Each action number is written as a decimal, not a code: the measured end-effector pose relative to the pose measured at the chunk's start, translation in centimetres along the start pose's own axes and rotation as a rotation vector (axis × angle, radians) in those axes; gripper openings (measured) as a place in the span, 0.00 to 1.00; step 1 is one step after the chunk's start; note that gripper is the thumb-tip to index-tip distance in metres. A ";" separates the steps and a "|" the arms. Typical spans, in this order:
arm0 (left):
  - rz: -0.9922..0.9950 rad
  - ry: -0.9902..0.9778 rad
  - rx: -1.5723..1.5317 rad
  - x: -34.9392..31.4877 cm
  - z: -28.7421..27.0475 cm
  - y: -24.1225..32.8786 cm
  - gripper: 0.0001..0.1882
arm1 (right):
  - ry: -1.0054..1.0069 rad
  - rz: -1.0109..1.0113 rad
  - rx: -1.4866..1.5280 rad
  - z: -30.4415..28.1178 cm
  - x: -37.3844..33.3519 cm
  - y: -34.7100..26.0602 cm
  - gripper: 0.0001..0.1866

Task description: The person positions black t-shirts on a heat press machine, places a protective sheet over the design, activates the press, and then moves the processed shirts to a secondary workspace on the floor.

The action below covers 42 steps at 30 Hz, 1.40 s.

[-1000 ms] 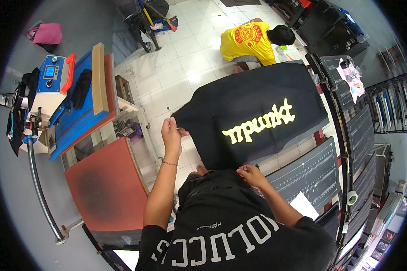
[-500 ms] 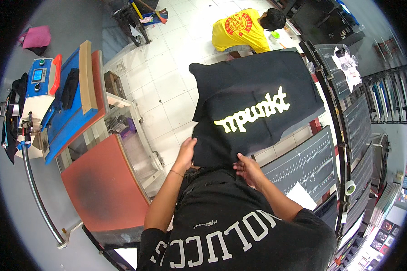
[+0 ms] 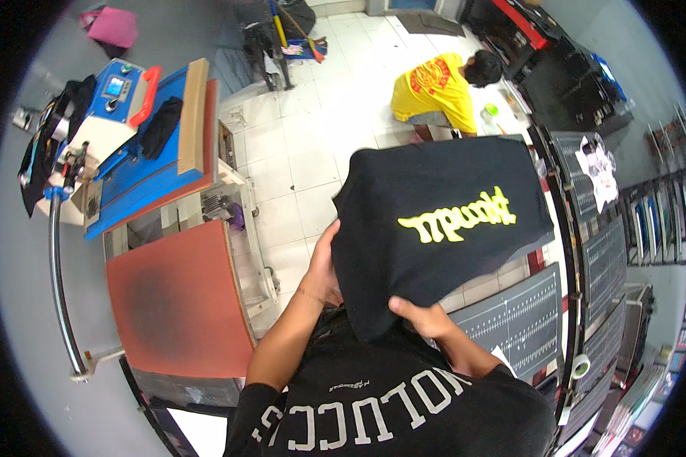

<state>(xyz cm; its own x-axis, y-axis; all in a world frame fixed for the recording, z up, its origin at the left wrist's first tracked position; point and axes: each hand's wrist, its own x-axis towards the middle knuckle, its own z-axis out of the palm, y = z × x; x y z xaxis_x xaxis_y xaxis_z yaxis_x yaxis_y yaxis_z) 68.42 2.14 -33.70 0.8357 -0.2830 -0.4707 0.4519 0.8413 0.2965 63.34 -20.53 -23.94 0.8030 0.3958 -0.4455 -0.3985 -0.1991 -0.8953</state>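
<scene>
A black T-shirt (image 3: pixel 389 190) with yellow lettering across it is spread out in front of me, seemingly over a flat board that it hides. My left hand (image 3: pixel 325 263) grips its near left edge, with the fingertips partly behind the cloth. At the near right edge, my right hand (image 3: pixel 427 318) pinches the fabric, thumb on top and the other fingers hidden beneath. Between my hands the cloth sags into a fold (image 3: pixel 373 312) close to my body.
Grey gridded printing boards (image 3: pixel 511 327) line the right side. A red-brown pad (image 3: pixel 179 297) and a blue heat press (image 3: pixel 118 95) with a red handle stand at left. Beyond the cloth, a person in a yellow shirt (image 3: pixel 438 91) crouches over white tiled floor (image 3: pixel 278 152).
The view has tilted up, so the surroundings sit lower. Both hands have drawn the near part of the T-shirt closer to my body, and its near edge now hangs in a deeper fold.
</scene>
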 end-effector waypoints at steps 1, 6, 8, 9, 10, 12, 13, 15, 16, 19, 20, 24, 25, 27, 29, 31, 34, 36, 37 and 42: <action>0.030 0.004 -0.013 1.7 -1.2 0.9 0.23 | -0.050 0.043 -0.035 -0.6 -1.0 -1.0 0.36; 0.230 0.119 -0.065 5.1 -7.2 4.3 0.18 | -0.644 -0.031 -0.410 -4.2 -3.4 -11.4 0.33; 0.284 0.168 -0.178 3.0 -8.2 4.2 0.16 | -0.683 -0.161 -0.493 -4.6 -3.0 -16.2 0.33; 0.331 0.118 -0.212 0.3 -7.3 4.3 0.16 | -0.645 -0.259 -0.492 -5.0 -2.9 -17.6 0.32; 0.420 0.033 -0.213 -3.2 -5.2 4.5 0.16 | -0.579 -0.346 -0.478 -4.9 -3.0 -19.8 0.32; 0.644 -0.040 -0.187 -12.5 -2.2 5.1 0.15 | -0.469 -0.588 -0.392 -4.3 -3.0 -23.0 0.31; 0.743 -0.038 -0.173 -17.4 -1.4 5.0 0.15 | -0.413 -0.711 -0.320 -3.7 -3.0 -24.5 0.31; 1.093 0.019 -0.059 -27.6 -0.2 3.8 0.15 | -0.329 -0.934 -0.137 -1.5 -2.7 -27.7 0.31; 1.311 0.077 0.019 -32.5 0.1 3.1 0.16 | -0.316 -1.019 -0.042 0.2 -2.3 -29.5 0.30; 1.971 0.357 0.305 -46.7 2.5 -0.5 0.20 | -0.417 -1.104 0.252 8.3 -0.1 -34.7 0.29; 2.060 0.415 0.347 -50.8 3.6 -0.3 0.20 | -0.423 -1.120 0.297 11.3 -1.5 -36.8 0.29; 1.933 1.067 0.573 -63.8 4.6 0.1 0.27 | -0.589 -0.867 0.366 26.9 -1.0 -40.6 0.28; 1.914 1.132 0.558 -66.2 3.8 0.7 0.31 | -0.827 -0.807 0.206 29.6 1.8 -41.8 0.26; 1.826 1.290 0.549 -71.2 1.9 1.4 0.29 | -0.843 -0.654 0.188 39.8 4.9 -41.2 0.18; 1.800 1.389 0.455 -77.1 -2.2 1.5 0.27 | -0.921 -0.593 0.175 47.6 5.2 -38.6 0.16; 1.917 1.416 0.436 -79.4 -2.0 0.5 0.24 | -0.981 -0.616 0.246 50.8 2.0 -36.1 0.15; 2.174 1.278 0.445 -80.5 0.3 -2.5 0.15 | -1.139 -0.629 0.445 51.5 0.2 -36.0 0.15; 2.272 1.213 0.517 -78.6 1.9 -6.9 0.12 | -1.187 -0.566 0.507 50.5 0.0 -34.8 0.14; 2.287 1.245 0.483 -77.1 1.7 -9.2 0.13 | -1.181 -0.528 0.471 49.0 -0.5 -33.5 0.15; 2.163 1.400 0.259 -63.4 -1.0 -18.7 0.12 | -1.018 -0.352 0.108 42.3 4.0 -23.6 0.20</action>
<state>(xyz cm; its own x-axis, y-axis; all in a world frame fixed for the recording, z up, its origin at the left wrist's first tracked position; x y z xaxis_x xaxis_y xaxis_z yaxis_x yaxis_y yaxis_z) 6.61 4.81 -10.26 -0.4930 0.7477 0.4449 -0.1450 -0.5748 0.8053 57.24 23.70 -4.69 0.1555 0.9838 0.0889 -0.2945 0.1320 -0.9465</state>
